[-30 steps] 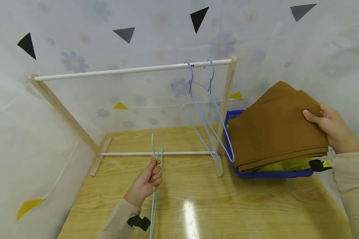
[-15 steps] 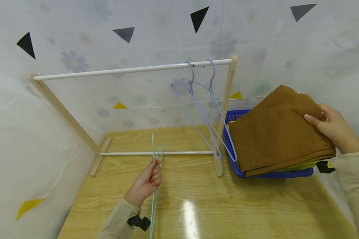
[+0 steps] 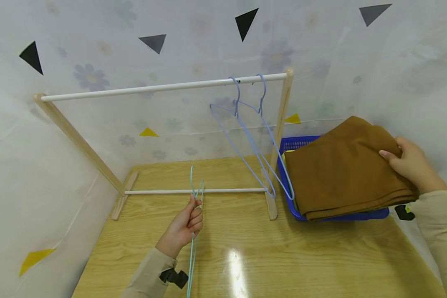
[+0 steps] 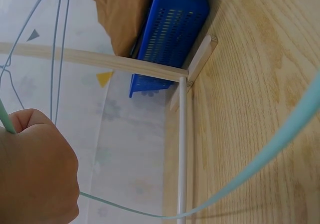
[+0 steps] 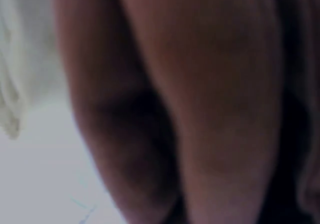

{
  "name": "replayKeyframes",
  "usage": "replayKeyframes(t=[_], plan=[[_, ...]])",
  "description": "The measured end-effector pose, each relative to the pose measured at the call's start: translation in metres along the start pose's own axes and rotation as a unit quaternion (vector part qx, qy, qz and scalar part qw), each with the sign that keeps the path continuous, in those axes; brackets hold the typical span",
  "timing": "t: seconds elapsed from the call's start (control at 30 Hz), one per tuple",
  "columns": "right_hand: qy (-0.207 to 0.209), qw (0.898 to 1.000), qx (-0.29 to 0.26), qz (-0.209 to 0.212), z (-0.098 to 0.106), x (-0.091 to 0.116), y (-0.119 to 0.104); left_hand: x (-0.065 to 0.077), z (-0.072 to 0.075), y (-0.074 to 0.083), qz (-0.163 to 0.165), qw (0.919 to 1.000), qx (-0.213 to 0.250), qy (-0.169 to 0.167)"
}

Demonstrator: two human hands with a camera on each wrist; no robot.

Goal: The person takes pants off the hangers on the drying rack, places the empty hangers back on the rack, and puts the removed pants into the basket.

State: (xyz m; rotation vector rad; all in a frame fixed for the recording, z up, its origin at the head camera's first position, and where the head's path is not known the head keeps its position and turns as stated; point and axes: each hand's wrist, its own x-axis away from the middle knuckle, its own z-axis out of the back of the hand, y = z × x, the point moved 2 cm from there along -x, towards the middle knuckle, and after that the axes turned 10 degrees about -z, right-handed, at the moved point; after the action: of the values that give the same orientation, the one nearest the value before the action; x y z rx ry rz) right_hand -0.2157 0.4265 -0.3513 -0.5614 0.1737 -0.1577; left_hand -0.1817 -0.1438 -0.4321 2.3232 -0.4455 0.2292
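Note:
In the head view my left hand [image 3: 181, 227] grips a mint-green clothes hanger [image 3: 191, 256] just below its hook, over the tabletop in front of the rack. The left wrist view shows that hand [image 4: 37, 166] with curled fingers and the hanger's bar [image 4: 260, 166] curving off to the right. My right hand [image 3: 413, 163] holds the right edge of a folded brown cloth [image 3: 346, 169], thumb on top and the other fingers hidden beneath. The cloth lies across a blue plastic basket [image 3: 296, 142]. The right wrist view is blurred, filled by fingers [image 5: 215, 99].
A clothes rack [image 3: 164, 87] with a white rod and wooden legs stands on the wooden table [image 3: 231, 236]. Two lilac hangers, a left one [image 3: 238, 107] and a right one [image 3: 262, 103], hang near its right end, their lower corners overlapping the basket's left side.
My right hand has moved slightly down, and the brown cloth's top corner has sunk lower over the basket. A yellow-green layer beneath it is now mostly covered. The left hand stays in place.

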Motion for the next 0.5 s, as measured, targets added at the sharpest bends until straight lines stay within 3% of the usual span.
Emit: replayKeyframes(t=[0.5], plan=[[0.023,1.000,0.000,-0.002,-0.019,0.001,0.023,-0.002,0.002,-0.003,0.002,1.0000,-0.006,-0.002]])
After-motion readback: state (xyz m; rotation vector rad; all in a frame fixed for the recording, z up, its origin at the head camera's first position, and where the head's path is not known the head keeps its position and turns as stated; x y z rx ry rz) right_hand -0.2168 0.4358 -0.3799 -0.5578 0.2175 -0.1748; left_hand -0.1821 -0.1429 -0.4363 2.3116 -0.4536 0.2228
